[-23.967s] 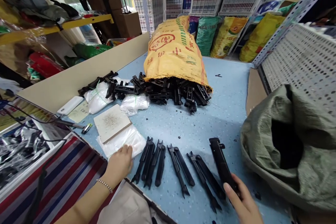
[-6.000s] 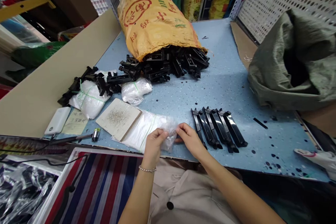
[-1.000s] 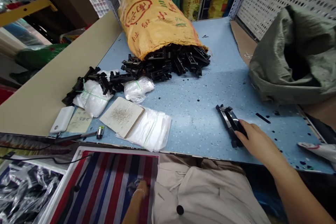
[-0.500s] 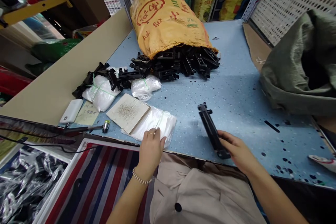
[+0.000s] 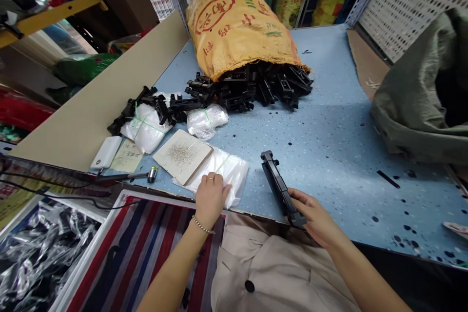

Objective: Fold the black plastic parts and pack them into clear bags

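My right hand [image 5: 309, 212] grips the lower end of a long black plastic part [image 5: 277, 185], slanted above the blue tabletop near its front edge. Lugs stick out at its far end. My left hand [image 5: 212, 195] is on a flat stack of clear plastic bags [image 5: 234, 173], fingers curled on the top bag and thumb at the right side; the fingertips are partly hidden. A square pale board [image 5: 182, 156] covers the left part of that stack. Similar black parts [image 5: 237, 92] spill from the mouth of a yellow woven sack [image 5: 241, 24].
Two tied bundles of clear bags [image 5: 146, 129] lie left, beside a white device [image 5: 106, 152] and a hammer-like tool [image 5: 152, 174]. A dark green sack [image 5: 405, 112] stands right. Below the edge are a striped-lined bin [image 5: 153, 253] and a crate of bagged parts [image 5: 44, 253].
My right hand has brought the black part left, closer to the bag stack, and turned it somewhat. The left hand's fingers have curled more on the bags. The view has shifted slightly.
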Demonstrator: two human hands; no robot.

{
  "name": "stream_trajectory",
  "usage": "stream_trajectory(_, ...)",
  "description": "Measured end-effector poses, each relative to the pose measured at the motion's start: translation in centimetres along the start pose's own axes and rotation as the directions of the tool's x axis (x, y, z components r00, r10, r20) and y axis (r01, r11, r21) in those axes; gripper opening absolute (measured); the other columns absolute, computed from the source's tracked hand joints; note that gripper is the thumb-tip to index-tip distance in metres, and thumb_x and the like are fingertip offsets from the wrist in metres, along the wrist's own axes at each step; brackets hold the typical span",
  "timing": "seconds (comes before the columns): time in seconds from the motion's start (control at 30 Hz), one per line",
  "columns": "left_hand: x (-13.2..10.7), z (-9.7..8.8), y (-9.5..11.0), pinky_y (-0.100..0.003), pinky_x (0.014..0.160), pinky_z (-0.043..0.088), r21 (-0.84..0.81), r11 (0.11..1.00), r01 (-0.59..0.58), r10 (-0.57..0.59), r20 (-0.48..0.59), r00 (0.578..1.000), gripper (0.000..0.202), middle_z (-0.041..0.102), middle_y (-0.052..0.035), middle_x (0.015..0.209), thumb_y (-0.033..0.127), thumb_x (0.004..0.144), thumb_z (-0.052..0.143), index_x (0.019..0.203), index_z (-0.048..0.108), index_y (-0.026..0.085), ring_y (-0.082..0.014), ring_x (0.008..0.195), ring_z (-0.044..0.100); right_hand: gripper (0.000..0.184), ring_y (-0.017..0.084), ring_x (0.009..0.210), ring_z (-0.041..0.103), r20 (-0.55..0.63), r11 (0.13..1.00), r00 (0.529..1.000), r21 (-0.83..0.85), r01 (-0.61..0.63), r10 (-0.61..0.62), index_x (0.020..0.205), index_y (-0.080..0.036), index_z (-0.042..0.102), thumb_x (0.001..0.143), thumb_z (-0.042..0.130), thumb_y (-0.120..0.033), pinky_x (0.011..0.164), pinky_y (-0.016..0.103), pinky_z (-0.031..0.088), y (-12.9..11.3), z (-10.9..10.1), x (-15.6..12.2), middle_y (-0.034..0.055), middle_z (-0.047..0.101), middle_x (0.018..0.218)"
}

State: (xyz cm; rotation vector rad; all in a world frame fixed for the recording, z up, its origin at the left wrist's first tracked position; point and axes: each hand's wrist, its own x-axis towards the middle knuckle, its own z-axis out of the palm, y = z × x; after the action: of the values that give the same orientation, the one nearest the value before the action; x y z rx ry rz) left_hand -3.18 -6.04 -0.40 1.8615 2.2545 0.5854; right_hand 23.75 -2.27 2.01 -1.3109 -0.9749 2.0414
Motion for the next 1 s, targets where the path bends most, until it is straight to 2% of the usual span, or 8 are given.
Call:
stream_trajectory(0.13, 0.6, -0.8, -1.0, -0.031, 0.071, 0.044, -0.254, 0.963, 0.087, -0.067, 0.087, 0.994, 0.018, 0.062, -0.0057, 0.078, 0.023, 0.086, 0.049, 0.072, 0.059, 0.018, -0.0191, 0.075, 0.058, 0.035, 0.012, 0.064, 0.054, 0.020, 0.999, 1.000, 0.048, -0.008, 0.007, 0.096, -0.022, 0.073, 0.071, 0.075, -0.046, 0.057, 0.024, 0.045, 0.2, 0.4, 0.3, 0.0018, 0.067, 0.082)
stream_trajectory(0.27, 1.2, -1.2, -1.7, -0.024, 0.053, 0.037, -0.570, 0.757, 0.320, -0.251, 0.198, 0.948, 0.031, 0.050, 0.0037, 0.054, 0.039, 0.070, 0.069, 0.056, 0.052, 0.018, -0.0114, 0.053, 0.046, 0.031, 0.010, 0.056, 0.050, 0.029, 0.991, 0.999, 0.127, -0.041, 0.037, 0.093, -0.020, 0.073, 0.071, 0.076, -0.042, 0.052, 0.022, 0.042, 1.1, 0.3, 0.7, 0.0001, 0.063, 0.073)
stream_trajectory(0.37, 1.2, -0.8, -1.4, -0.023, 0.052, 0.036, -0.674, 0.602, 0.428, -0.239, 0.359, 0.902, 0.031, 0.054, 0.0028, 0.055, 0.045, 0.070, 0.067, 0.060, 0.057, 0.017, -0.0107, 0.052, 0.047, 0.027, 0.009, 0.055, 0.048, 0.046, 0.983, 0.998, 0.179, -0.043, 0.035, 0.090, -0.019, 0.072, 0.073, 0.075, -0.039, 0.051, 0.021, 0.043, 1.7, 0.2, 1.1, -0.0005, 0.060, 0.072)
stream_trajectory(0.43, 1.1, -0.6, -1.3, -0.023, 0.051, 0.036, -0.685, 0.573, 0.451, -0.220, 0.401, 0.889, 0.029, 0.055, 0.0028, 0.055, 0.044, 0.069, 0.068, 0.063, 0.060, 0.016, -0.0106, 0.052, 0.047, 0.023, 0.009, 0.055, 0.049, 0.069, 0.978, 0.997, 0.204, -0.049, 0.036, 0.085, -0.018, 0.070, 0.073, 0.075, -0.037, 0.051, 0.021, 0.044, 1.8, 0.0, 1.3, -0.0008, 0.058, 0.070)
stream_trajectory(0.57, 0.9, -0.2, -1.3, -0.021, 0.047, 0.032, -0.710, 0.539, 0.453, -0.262, 0.370, 0.891, 0.030, 0.046, 0.0068, 0.048, 0.041, 0.066, 0.071, 0.057, 0.054, 0.018, -0.0081, 0.046, 0.041, 0.019, 0.012, 0.058, 0.054, 0.087, 0.958, 0.993, 0.272, -0.095, 0.074, 0.080, -0.017, 0.070, 0.072, 0.077, -0.032, 0.052, 0.023, 0.049, 1.5, 0.5, 1.8, 0.0025, 0.064, 0.073)
stream_trajectory(0.67, 0.9, 0.2, -1.5, -0.021, 0.052, 0.039, -0.775, 0.461, 0.434, -0.321, 0.310, 0.895, 0.025, 0.051, 0.0055, 0.053, 0.032, 0.064, 0.070, 0.059, 0.050, 0.018, -0.0093, 0.051, 0.049, 0.022, 0.014, 0.068, 0.060, 0.156, 0.924, 0.983, 0.352, -0.150, 0.100, 0.090, -0.017, 0.071, 0.072, 0.077, -0.027, 0.052, 0.021, 0.051, 0.7, 1.8, 2.5, 0.0077, 0.071, 0.090)
stream_trajectory(0.83, 1.1, -0.1, -1.7, -0.024, 0.065, 0.046, -0.837, 0.405, 0.368, -0.432, 0.180, 0.884, 0.025, 0.063, 0.0002, 0.074, 0.024, 0.064, 0.066, 0.082, 0.049, 0.018, -0.0131, 0.072, 0.063, 0.023, 0.011, 0.069, 0.059, 0.340, 0.910, 0.939, 0.373, -0.181, 0.047, 0.095, -0.014, 0.070, 0.075, 0.074, -0.024, 0.050, 0.017, 0.050, -0.3, 5.0, 3.8, 0.0108, 0.070, 0.104)
stream_trajectory(1.0, 0.0, -1.7, 1.0, -0.025, 0.063, 0.048, -0.876, 0.337, 0.345, -0.399, 0.199, 0.895, 0.034, 0.064, 0.0005, 0.075, 0.029, 0.068, 0.071, 0.091, 0.049, 0.018, -0.0129, 0.066, 0.064, 0.026, 0.009, 0.063, 0.055, 0.399, 0.927, 0.916, 0.329, -0.180, 0.036, 0.098, -0.015, 0.070, 0.075, 0.075, -0.027, 0.051, 0.018, 0.050, 0.2, 5.7, 3.7, 0.0089, 0.071, 0.097)
